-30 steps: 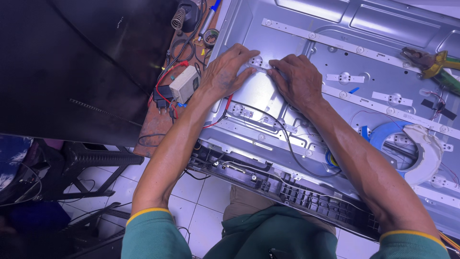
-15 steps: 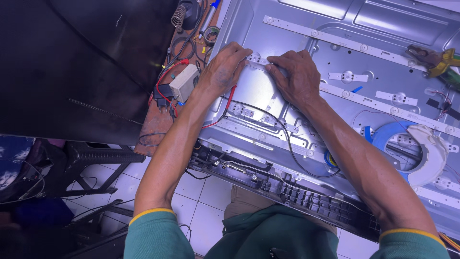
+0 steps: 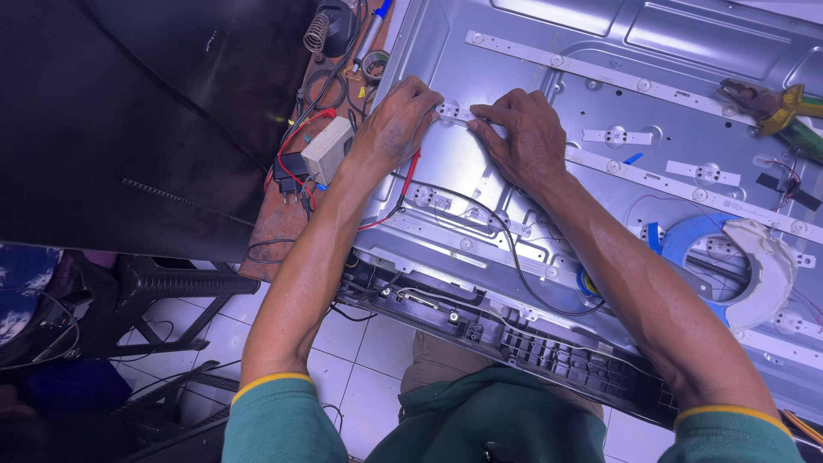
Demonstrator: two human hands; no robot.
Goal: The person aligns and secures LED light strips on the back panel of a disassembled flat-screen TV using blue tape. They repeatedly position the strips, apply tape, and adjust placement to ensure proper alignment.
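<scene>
Barely anything had shifted: my left hand (image 3: 396, 120) and right hand (image 3: 521, 137) stayed pinched, fingers nearly closed, on the thin, brittle-looking LED strip (image 3: 454, 112), best held by its edges.

White LED strip (image 3: 686, 184) lies flat on grey metal back panel (image 3: 480, 51), running diagonally; I see its near end pinned under my fingertips.

Both bare forearms stretch forward from green sleeves, converging. The left hand (image 3: 396, 126) lies palm down with fingers curled; the right hand (image 3: 521, 137) faces it, fingertips nearly meeting.
</scene>
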